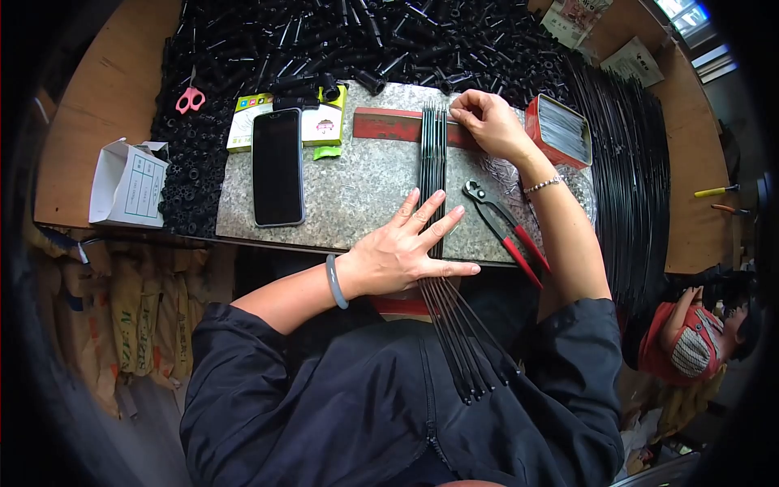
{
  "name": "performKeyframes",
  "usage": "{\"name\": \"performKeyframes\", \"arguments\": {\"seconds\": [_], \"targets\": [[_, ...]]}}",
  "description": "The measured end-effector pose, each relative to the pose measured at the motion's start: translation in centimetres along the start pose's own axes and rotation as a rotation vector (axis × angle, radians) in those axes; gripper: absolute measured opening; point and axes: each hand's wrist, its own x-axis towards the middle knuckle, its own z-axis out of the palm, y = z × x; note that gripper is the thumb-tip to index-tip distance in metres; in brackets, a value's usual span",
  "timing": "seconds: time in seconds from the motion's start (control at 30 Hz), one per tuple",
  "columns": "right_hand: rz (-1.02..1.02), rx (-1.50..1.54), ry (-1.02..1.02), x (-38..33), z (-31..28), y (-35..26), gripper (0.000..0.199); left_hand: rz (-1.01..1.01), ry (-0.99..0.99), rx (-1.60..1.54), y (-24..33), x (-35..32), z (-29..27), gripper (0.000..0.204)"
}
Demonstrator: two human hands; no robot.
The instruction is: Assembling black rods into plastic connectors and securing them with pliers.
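Several thin black rods [434,154] lie side by side across the grey speckled board and run back toward my lap. Their far ends rest over a red metal bar [385,124]. My left hand [410,247] lies over the rods with its fingers spread, near the board's front edge. At the bar, just right of the rod tips, my right hand [491,122] has thumb and fingers pinched together; what is between them is too small to make out. Red-handled pincers [503,227] lie on the board below my right hand.
A smartphone [277,166] leans on a yellow-white box [243,122]. A red tin [560,130] holds thin pale pieces. Black tubular parts [324,40] heap behind; long black rods [629,178] fill the right side. Pink scissors [190,99] and a white carton [130,183] sit left. A child [690,337] is at right.
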Motion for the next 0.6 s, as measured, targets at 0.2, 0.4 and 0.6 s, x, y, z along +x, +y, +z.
{"name": "performKeyframes", "arguments": {"seconds": [0.2, 0.4, 0.6], "targets": [[-0.05, -0.118, 0.08, -0.5, 0.8, -1.0, 0.013, 0.003, -0.002, -0.003, -0.1, -0.1, 0.0, 0.059], [-0.05, -0.05, 0.067, -0.3, 0.5, -0.6, 0.012, 0.002, 0.002, -0.018, 0.0, -0.1, -0.1, 0.06], [-0.109, -0.019, 0.018, 0.3, 0.0, 0.1, 0.012, 0.013, 0.003, -0.01, 0.0, -0.1, -0.1, 0.06]]}}
